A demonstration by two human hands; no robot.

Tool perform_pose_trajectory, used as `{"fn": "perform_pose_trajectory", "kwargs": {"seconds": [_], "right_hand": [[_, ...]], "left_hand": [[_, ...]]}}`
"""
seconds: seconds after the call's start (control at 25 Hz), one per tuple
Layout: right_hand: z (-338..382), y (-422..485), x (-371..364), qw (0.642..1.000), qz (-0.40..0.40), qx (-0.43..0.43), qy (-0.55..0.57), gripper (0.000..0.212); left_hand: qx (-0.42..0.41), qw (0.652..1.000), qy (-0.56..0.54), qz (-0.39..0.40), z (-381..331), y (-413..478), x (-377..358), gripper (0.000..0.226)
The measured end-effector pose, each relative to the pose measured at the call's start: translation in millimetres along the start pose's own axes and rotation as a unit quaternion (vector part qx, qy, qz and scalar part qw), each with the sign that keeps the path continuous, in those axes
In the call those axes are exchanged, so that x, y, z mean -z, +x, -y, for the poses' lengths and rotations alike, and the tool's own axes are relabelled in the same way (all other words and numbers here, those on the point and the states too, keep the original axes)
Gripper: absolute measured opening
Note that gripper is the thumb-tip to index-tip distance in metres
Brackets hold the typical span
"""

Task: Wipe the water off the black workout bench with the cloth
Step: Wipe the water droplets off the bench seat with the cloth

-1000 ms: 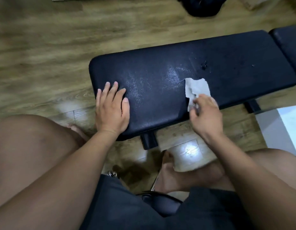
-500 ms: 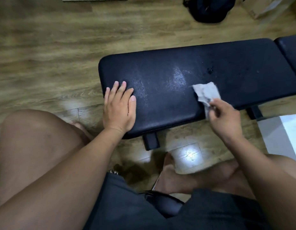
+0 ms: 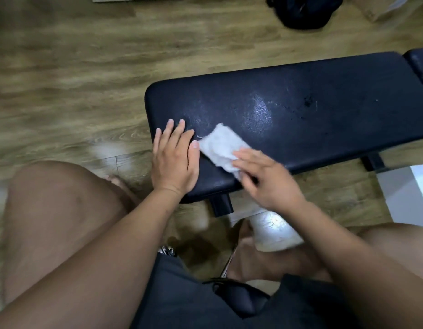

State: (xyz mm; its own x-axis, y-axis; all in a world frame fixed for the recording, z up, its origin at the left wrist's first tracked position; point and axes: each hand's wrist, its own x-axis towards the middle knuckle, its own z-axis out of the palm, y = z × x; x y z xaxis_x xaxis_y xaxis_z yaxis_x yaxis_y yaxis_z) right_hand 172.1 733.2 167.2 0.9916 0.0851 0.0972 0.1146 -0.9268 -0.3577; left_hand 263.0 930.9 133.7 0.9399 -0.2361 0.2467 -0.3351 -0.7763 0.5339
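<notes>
The black workout bench (image 3: 324, 96) runs from centre to right over the wood floor. A wet sheen (image 3: 260, 112) and dark droplets (image 3: 307, 103) mark its pad. My left hand (image 3: 173, 162) lies flat on the bench's near left corner, fingers straight. A crumpled white cloth (image 3: 220, 146) rests on the pad just right of that hand's thumb. My right hand (image 3: 269, 184) holds the cloth's near end, fingers laid over it and thumb beneath at the bench's front edge; the hand is motion-blurred.
A second black pad (image 3: 419, 62) adjoins the bench at far right. A black bag (image 3: 303, 10) and a cardboard box (image 3: 383, 5) sit on the floor behind. A white object (image 3: 405, 193) stands at right. Bench legs (image 3: 221, 205) and my bare feet are below the pad.
My right hand has swept the cloth leftward along the pad's front, from mid-bench to beside my left thumb. My left hand stays planted on the corner. The view has shifted.
</notes>
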Motion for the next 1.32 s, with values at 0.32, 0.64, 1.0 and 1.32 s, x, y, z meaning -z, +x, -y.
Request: {"fn": "perform_pose_trajectory", "kwargs": {"seconds": [0.32, 0.64, 1.0, 1.32], "right_hand": [[-65, 9, 45, 0.882, -0.143, -0.445, -0.052, 0.036], [-5, -11, -2, 0.999, -0.02, 0.039, 0.006, 0.028], [-50, 32, 20, 0.911, -0.178, -0.372, -0.02, 0.037], [-68, -31, 29, 0.998, -0.02, 0.044, -0.03, 0.029]], "left_hand": [[0.012, 1.0, 0.008, 0.013, -3, 1, 2, 0.051], [0.009, 1.0, -0.007, 0.006, -1, 1, 2, 0.054], [0.013, 1.0, 0.001, 0.003, -2, 1, 1, 0.052], [0.014, 1.0, -0.012, 0.006, -2, 1, 3, 0.051]]}}
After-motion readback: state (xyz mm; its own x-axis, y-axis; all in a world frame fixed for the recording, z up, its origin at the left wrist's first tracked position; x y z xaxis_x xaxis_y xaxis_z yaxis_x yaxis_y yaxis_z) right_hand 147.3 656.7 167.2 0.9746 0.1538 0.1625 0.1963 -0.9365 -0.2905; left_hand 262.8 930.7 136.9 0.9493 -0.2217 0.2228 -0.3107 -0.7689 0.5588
